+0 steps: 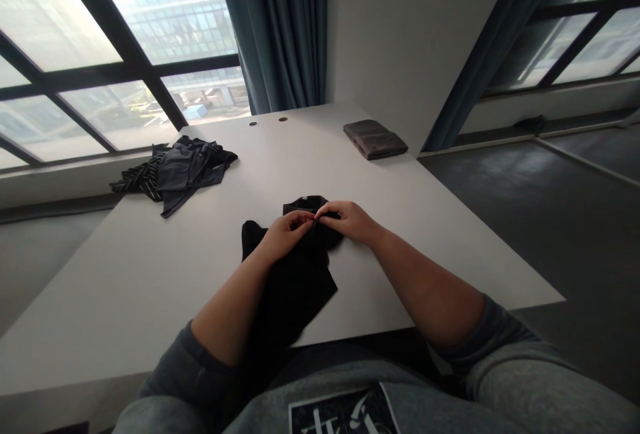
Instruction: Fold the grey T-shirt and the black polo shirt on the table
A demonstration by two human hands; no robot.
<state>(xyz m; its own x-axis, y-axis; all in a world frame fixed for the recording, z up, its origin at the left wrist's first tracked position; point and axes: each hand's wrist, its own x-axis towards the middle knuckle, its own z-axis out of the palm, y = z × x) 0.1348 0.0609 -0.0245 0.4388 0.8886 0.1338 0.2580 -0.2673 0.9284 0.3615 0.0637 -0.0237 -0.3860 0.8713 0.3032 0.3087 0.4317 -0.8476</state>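
Note:
A black garment [295, 287] lies on the white table [400, 234] in front of me, its lower part hanging over the near edge toward my lap. My left hand [285, 234] and my right hand [347, 219] meet at its upper part, fingers curled and pinching the black cloth where the fingertips touch. Both hands rest on the fabric. The top end of the garment [303, 204] sticks out just beyond my fingers.
A crumpled pile of dark clothes, one striped, [175, 171] lies at the table's far left. A folded grey-brown cloth [375, 139] sits at the far right corner. Two cable holes [267, 121] are near the back edge. Windows and blue curtains [280, 27] stand behind.

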